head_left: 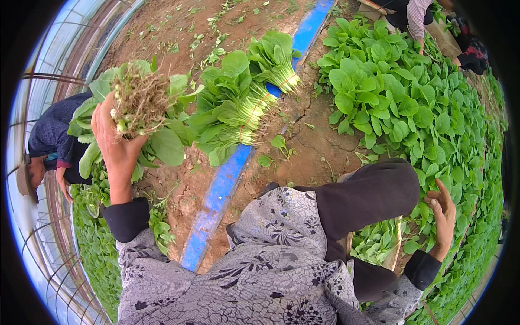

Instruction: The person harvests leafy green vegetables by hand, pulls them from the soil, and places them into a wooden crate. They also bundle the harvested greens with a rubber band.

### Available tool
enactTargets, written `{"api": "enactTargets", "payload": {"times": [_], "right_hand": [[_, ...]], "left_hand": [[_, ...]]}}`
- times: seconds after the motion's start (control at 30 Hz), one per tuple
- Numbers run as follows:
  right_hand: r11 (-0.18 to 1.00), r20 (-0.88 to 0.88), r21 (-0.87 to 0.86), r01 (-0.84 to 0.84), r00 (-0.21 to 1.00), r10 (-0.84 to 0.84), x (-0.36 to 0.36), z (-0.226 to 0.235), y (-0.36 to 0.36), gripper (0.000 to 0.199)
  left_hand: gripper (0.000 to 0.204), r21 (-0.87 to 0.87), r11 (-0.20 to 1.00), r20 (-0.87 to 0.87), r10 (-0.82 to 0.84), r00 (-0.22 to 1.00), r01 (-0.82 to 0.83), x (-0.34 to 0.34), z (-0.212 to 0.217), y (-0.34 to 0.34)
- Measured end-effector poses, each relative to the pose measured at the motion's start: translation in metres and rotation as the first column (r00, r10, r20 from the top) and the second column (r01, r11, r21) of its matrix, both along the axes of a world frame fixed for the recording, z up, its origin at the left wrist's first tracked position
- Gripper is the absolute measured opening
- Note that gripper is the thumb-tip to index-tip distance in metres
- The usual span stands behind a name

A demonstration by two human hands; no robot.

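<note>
My left hand (112,146) is raised and closed round a bunch of leafy greens (168,143). The bunch's tangled, soil-brown roots (142,100) face up toward me, and broad leaves spread out beneath them. On the right, past my knee, my right hand (443,214) is held beside the growing greens (401,103), its fingers partly bent and apart, with nothing visible in it. Tied bundles of greens (238,116) lie side by side between my hands, bound with thin reddish bands, their pale stems and roots pointing right. Another tied bundle (276,62) lies just beyond them.
A blue strip (216,197) runs diagonally over bare brown soil (319,141) under the bundles. Loose leaves (279,149) lie nearby. One person (59,135) bends over at the left, beside the greenhouse frame; another person's arm (417,21) reaches into the greens at the far right.
</note>
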State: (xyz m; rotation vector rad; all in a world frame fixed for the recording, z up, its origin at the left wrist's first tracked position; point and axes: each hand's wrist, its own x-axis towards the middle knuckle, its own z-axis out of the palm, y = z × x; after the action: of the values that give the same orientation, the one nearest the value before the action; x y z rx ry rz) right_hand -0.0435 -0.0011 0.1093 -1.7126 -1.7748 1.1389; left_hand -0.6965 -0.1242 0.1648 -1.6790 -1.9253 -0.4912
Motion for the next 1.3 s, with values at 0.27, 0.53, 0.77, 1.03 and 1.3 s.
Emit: {"api": "enactTargets", "payload": {"times": [0.27,0.53,0.77,1.03,1.3], "right_hand": [[0.999,0.198,-0.022,0.032,0.980,-0.027,-0.004,0.002,-0.022,0.052],[0.970,0.338,0.202,0.138,0.919,-0.202,0.048,-0.004,-0.094,0.053],[0.835,0.489,0.044,0.548,0.717,-0.496,0.057,-0.095,-0.214,0.045],[0.919,0.705,-0.006,0.395,0.653,-0.276,-0.108,-0.260,-0.245,0.029],[0.950,0.876,0.060,0.307,0.441,-0.197,-0.078,-0.259,-0.245,0.023]], "left_hand": [[0.086,-0.573,0.819,0.013,0.027,1.000,-0.015,-0.003,-0.157,-0.047],[0.061,-0.802,0.553,0.225,-0.070,0.972,0.225,0.050,-0.322,-0.003],[0.048,-0.911,0.105,0.391,-0.091,0.916,0.399,0.099,-0.327,0.032],[0.034,-0.643,0.306,0.701,-0.135,0.700,0.703,0.153,-0.202,0.116],[0.045,0.225,0.131,0.791,-0.603,-0.103,0.965,0.402,-0.039,0.214]]}}
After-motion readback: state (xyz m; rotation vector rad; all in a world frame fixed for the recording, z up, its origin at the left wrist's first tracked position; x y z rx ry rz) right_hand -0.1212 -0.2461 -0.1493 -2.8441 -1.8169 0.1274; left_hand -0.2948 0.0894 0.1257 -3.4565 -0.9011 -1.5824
